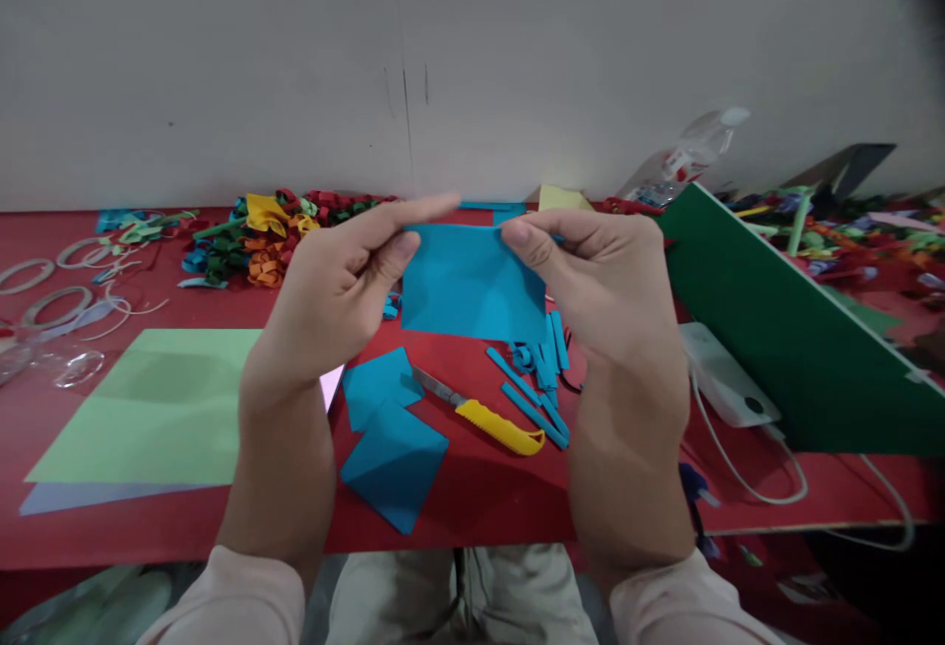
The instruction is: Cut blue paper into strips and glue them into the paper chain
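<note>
A blue sheet of paper [472, 281] is held up above the red table between my two hands. My left hand [346, 271] pinches its upper left corner between thumb and fingers, the index finger stretched along the top edge. At the upper right corner, my right hand [591, 261] grips the sheet with thumb and bent fingers. Below it lies a yellow-handled utility knife [498, 425] with its blade out. More blue paper pieces [399, 463] overlap to the knife's left, and blue paper strips [535, 409] lie to its right, near my right wrist.
On the left are light green paper sheets [155, 409] and tape rolls [59, 305]. Colourful paper flowers [258, 236] lie at the back. At the right stand a green board [783, 330], a white power strip [730, 374] with a cable and a leaning plastic bottle [686, 158].
</note>
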Demonstrator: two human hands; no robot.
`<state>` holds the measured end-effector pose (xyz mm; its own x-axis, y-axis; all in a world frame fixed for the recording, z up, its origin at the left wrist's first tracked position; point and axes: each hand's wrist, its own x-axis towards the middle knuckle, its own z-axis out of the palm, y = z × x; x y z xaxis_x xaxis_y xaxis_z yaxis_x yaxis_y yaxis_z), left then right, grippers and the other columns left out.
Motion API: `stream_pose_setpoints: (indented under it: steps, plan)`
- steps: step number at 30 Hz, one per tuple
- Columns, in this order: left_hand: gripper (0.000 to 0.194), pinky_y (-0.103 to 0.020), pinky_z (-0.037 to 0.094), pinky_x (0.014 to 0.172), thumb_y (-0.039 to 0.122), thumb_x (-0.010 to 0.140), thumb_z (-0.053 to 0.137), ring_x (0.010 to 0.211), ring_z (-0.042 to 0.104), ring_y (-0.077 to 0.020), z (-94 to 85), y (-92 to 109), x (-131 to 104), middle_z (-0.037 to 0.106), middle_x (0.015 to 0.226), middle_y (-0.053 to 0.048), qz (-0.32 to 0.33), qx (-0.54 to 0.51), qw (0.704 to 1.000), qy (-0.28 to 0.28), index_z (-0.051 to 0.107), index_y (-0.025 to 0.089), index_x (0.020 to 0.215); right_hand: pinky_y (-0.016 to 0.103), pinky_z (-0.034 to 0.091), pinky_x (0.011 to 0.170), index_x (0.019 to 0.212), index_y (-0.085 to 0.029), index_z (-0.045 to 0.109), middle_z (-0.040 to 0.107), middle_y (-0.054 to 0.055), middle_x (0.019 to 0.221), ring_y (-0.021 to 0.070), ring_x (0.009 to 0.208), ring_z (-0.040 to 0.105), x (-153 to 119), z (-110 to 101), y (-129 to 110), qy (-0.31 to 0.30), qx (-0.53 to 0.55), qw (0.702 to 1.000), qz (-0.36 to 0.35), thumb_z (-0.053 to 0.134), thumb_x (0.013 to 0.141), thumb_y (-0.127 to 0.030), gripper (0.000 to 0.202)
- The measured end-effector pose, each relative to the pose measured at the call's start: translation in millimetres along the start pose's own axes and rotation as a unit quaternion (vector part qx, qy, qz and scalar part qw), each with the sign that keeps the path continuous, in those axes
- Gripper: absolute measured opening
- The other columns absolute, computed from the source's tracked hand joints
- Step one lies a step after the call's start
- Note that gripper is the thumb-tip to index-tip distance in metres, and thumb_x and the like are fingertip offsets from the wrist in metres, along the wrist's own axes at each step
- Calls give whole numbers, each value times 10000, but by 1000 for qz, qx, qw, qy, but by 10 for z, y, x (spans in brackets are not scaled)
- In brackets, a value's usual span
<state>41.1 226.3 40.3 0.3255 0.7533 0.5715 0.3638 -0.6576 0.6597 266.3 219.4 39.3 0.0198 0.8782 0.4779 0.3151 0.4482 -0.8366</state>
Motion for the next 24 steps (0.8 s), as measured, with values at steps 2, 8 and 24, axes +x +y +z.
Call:
stream_pose_setpoints:
  steps: [2,8,24]
  plan:
    - [457,-284,605,895,177,1006,526,1181,661,-204,-69,-17,-11,696,1213,-34,72,37,993,-82,592,335,1430,237,285,391,876,-219,810,541,-16,567,93,498,459,7,-24,29,25,6,1000,8,717,841,-650,442]
    - [276,-391,588,1001,234,881,774,1224,626,-235,-28,23,42,591,1379,-35,160,36,986,-39,759,343,1134,241,294,402,883,-228,808,585,-11,609,99,529,499,6,-63,29,39,6,999,23,732,826,-651,434]
    - [256,-299,579,670,333,898,775,827,688,-149,358,239,79,743,998,2,-18,-38,972,231,717,295,1144,282,556,589,1265,-293,685,705,16,800,179,742,682,-43,-39,-114,-66,66,995,-23,614,859,-752,617]
